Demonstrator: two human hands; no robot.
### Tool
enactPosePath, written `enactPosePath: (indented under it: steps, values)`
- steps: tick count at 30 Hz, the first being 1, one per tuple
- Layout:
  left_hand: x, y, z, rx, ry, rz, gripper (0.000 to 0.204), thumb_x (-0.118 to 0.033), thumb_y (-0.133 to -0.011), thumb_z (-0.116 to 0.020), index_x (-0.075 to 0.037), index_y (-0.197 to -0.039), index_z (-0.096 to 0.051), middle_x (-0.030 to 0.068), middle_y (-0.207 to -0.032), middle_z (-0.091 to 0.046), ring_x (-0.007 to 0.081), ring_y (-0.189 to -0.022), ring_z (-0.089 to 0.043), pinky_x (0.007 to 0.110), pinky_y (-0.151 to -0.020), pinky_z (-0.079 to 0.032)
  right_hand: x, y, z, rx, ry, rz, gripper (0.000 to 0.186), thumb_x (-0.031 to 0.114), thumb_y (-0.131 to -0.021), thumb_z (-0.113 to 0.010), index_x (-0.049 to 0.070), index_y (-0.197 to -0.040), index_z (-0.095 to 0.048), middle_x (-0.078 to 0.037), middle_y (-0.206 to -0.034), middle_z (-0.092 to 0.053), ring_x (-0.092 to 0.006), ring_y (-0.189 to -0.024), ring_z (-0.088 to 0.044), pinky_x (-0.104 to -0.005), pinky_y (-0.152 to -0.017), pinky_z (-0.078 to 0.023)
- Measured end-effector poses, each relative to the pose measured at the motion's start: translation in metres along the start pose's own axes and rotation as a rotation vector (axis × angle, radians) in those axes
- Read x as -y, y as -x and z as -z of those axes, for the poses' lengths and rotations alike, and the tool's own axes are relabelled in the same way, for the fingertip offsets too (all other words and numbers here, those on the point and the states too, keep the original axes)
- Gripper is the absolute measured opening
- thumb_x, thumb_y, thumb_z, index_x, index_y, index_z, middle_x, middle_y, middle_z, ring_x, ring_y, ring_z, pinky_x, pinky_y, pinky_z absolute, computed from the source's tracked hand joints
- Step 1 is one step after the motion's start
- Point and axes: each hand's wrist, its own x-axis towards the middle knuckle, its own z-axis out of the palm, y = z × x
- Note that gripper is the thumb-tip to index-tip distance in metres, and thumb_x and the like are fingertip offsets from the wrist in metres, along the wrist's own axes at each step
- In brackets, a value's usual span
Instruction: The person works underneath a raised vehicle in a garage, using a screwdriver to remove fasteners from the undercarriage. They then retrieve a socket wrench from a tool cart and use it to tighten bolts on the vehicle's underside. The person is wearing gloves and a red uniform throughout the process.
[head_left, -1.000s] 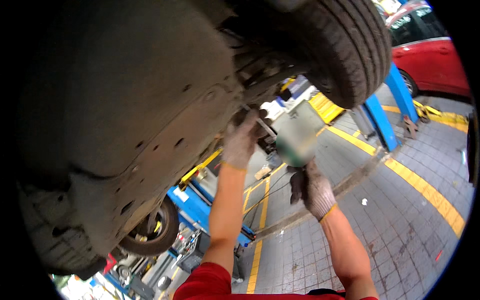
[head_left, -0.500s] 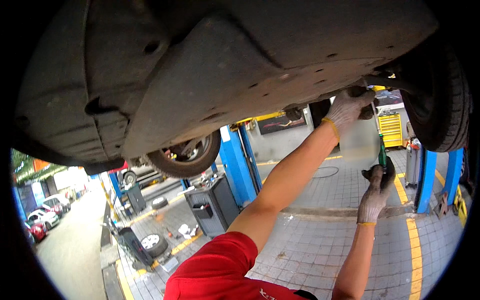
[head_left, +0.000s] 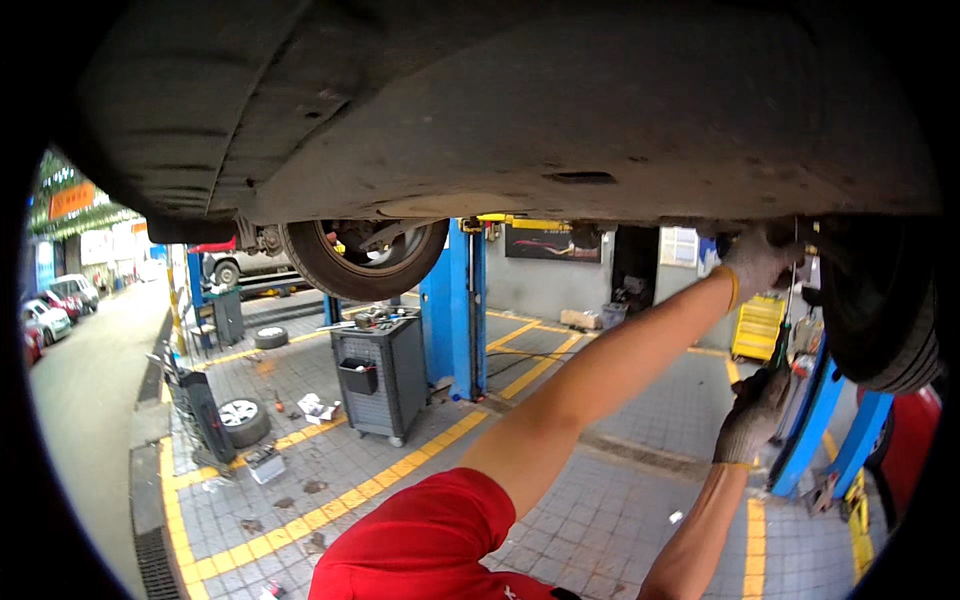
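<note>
Overhead spans the dark underbody [head_left: 480, 130] of a raised car, with a front-side wheel [head_left: 885, 320] hanging at the right. My right hand [head_left: 755, 405], in a knit glove with dark fingers, is closed round the green handle of a long-shafted screwdriver [head_left: 782, 338], held nearly upright. Its thin shaft rises to the underside beside the wheel, where the tip is hidden. My left hand [head_left: 762, 262], gloved too, reaches up there with fingers curled next to the shaft's upper end. What those fingers grip is hard to make out.
Blue lift posts [head_left: 455, 320] stand behind and at the right. A grey tool cart [head_left: 378, 385] is left of centre, and a yellow drawer cabinet [head_left: 758, 328] stands beyond my hands. Another car wheel [head_left: 365, 260] hangs at left; a loose wheel [head_left: 242, 422] lies on the tiled floor.
The view has tilted and shifted, so the underbody sits higher and flatter. Both hands remain at the wheel side, the right still round the screwdriver handle.
</note>
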Motion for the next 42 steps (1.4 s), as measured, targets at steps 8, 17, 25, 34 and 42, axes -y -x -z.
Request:
enactPosePath:
  steps: [8, 17, 25, 34, 42]
  values:
    - [-0.076, 0.181, 0.102, -0.793, -0.648, -1.282, 0.038, -0.011, -0.083, -0.078, -0.001, -0.119, -0.071, 0.0202, -0.12, -0.067, 0.0366, -0.111, -0.064, 0.047, -0.096, -0.051, 0.035, -0.001, 0.01, 0.278, -0.351, -0.202, 0.034, 0.04, -0.111, -0.057, 0.008, -0.122, -0.066, 0.006, -0.065, -0.034, -0.0068, -0.053, -0.031, -0.0234, -0.046, -0.028]
    - [-0.173, 0.18, 0.22, -1.276, -1.389, -1.568, 0.079, -0.038, -0.098, -0.058, 0.006, -0.159, -0.035, 0.0351, -0.156, -0.044, 0.0582, -0.148, -0.032, 0.072, -0.118, -0.026, 0.035, -0.014, 0.009, 0.136, -0.067, -0.007, 0.025, 0.039, -0.108, -0.065, 0.014, -0.104, -0.063, 0.005, -0.063, -0.033, -0.0082, -0.052, -0.034, -0.0277, -0.049, -0.027]
    - [-0.184, 0.184, 0.24, -1.461, -1.557, -1.478, 0.072, -0.055, -0.093, -0.062, -0.007, -0.147, -0.056, 0.0311, -0.144, -0.055, 0.049, -0.13, -0.05, 0.066, -0.111, -0.035, 0.044, -0.005, -0.002, 0.094, 0.159, 0.159, 0.024, 0.036, -0.109, -0.062, 0.013, -0.116, -0.059, 0.006, -0.066, -0.036, -0.0063, -0.054, -0.034, -0.0258, -0.049, -0.029]
    - [-0.181, 0.198, 0.257, -1.485, -1.838, -1.174, 0.076, -0.073, -0.081, -0.068, -0.025, -0.14, -0.071, 0.0299, -0.146, -0.055, 0.047, -0.125, -0.056, 0.068, -0.106, -0.039, 0.032, -0.007, 0.001, 0.092, 0.169, 0.151, 0.025, 0.036, -0.107, -0.066, 0.012, -0.117, -0.061, 0.007, -0.064, -0.038, -0.0051, -0.049, -0.036, -0.0246, -0.043, -0.027]
    - [-0.187, 0.201, 0.261, -1.442, -1.822, -1.252, 0.073, -0.073, -0.083, -0.065, -0.025, -0.138, -0.071, 0.0287, -0.14, -0.058, 0.0458, -0.124, -0.056, 0.064, -0.106, -0.04, 0.029, -0.012, -0.007, 0.076, 0.138, 0.11, 0.023, 0.035, -0.104, -0.071, 0.015, -0.111, -0.065, 0.008, -0.061, -0.036, -0.0049, -0.044, -0.032, -0.0241, -0.039, -0.024]
